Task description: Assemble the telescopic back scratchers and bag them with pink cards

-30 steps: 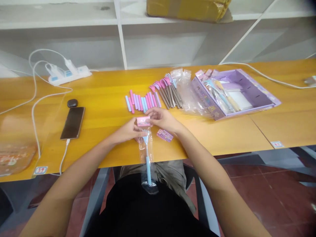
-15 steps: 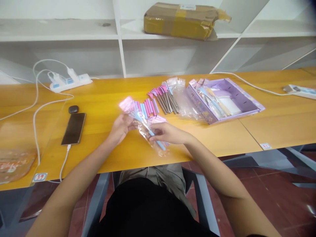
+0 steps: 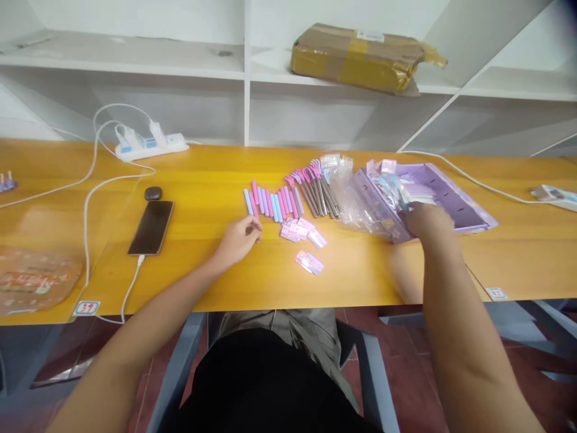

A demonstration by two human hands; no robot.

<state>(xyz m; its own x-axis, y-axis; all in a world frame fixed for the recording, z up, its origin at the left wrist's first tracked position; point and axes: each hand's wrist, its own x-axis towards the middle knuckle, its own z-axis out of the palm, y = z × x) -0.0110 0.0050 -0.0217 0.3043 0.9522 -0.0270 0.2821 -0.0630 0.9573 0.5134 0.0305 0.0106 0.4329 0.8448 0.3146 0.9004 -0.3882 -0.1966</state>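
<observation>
My left hand (image 3: 240, 242) rests over the table with its fingers curled together and nothing visible in them. Its fingertips are close to the lower end of a pink tube-shaped handle (image 3: 254, 206), one of several pink, blue and purple handles lying in a row. My right hand (image 3: 427, 221) reaches into a purple box (image 3: 469, 204) at its left side. Beside those fingers, which are mostly hidden, lie clear-bagged back scratchers (image 3: 391, 187). Between the hands are metal rods with pink and purple claw-shaped heads (image 3: 318, 189), clear plastic bags (image 3: 354, 198), and small pink-purple cards (image 3: 309, 263).
A phone (image 3: 151, 228) on a white cable and a black earbud-like case (image 3: 153, 193) lie on the left. Behind them is a power strip (image 3: 151, 146). A taped cardboard box (image 3: 356, 59) sits on the shelf; another power strip (image 3: 559, 196) lies far right.
My right hand has moved right, from the bagged blue back scratcher in front of me into the purple box. My left hand has let go of the bag, which is gone from the front.
</observation>
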